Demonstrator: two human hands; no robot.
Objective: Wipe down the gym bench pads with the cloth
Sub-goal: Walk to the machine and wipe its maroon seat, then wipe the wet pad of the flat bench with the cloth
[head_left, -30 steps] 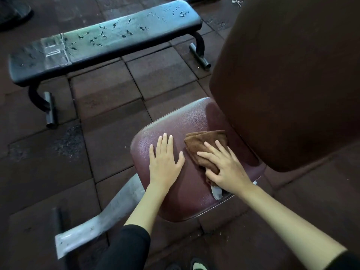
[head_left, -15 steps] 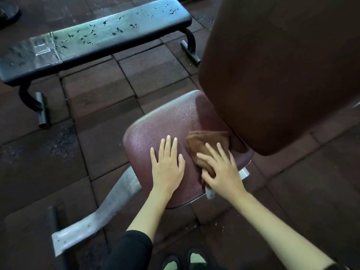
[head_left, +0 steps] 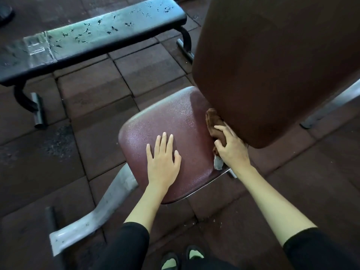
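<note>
A maroon seat pad (head_left: 155, 123) lies in the middle of the head view, below a large brown back pad (head_left: 272, 65) that rises at the upper right. My left hand (head_left: 162, 160) rests flat on the seat with its fingers spread. A brown cloth (head_left: 213, 121) lies bunched at the seat's right rear, against the foot of the back pad. My right hand (head_left: 232, 147) grips the cloth, fingers curled over it, and part of the cloth is hidden under the hand. A white tag (head_left: 218, 163) hangs from the cloth's near end.
A black flat bench (head_left: 93, 38) with a cracked, taped pad stands across the upper left on dark floor tiles (head_left: 93, 106). A grey metal frame leg (head_left: 97, 211) runs from under the seat to the lower left. Another metal bar (head_left: 329, 106) shows at right. My shoes (head_left: 183, 258) are at the bottom.
My right hand has pushed the cloth rightward and back, from the seat's middle to the joint under the back pad. My left hand stays flat on the seat.
</note>
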